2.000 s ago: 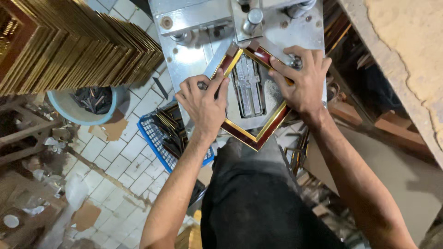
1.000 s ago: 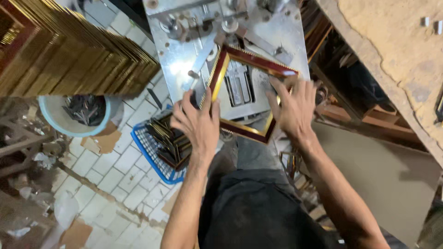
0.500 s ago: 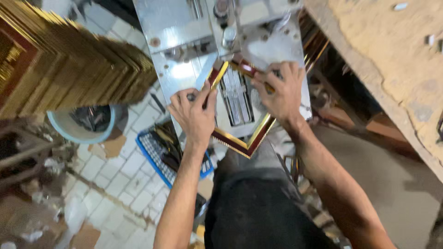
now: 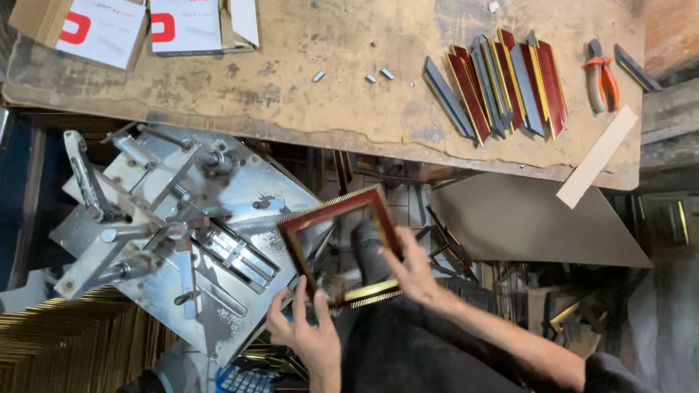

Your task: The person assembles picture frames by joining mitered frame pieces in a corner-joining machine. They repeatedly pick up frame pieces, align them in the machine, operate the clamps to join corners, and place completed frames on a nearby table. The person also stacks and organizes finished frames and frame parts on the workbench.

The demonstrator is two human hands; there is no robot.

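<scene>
A small rectangular picture frame (image 4: 331, 211), dark red with gold edging, is lifted off the metal joining machine (image 4: 182, 240) and hangs in front of me, blurred by motion. My left hand (image 4: 302, 327) grips its lower left corner. On the right, my right hand (image 4: 415, 266) holds the frame's right side, fingers wrapped over the moulding. The machine's steel plate and clamp arms lie just left of the frame.
A worn wooden bench (image 4: 328, 80) runs across the top with cut red-and-gold moulding pieces (image 4: 502, 80), orange-handled pliers (image 4: 601, 73), a wooden strip (image 4: 597, 156) and white boxes (image 4: 138, 25). A grey board (image 4: 531, 222) leans at right. Stacked gold mouldings (image 4: 65, 342) fill the lower left.
Both hands have lifted the frame off the machine plate and swung it to the right. The head camera has turned, bringing the bench into view.
</scene>
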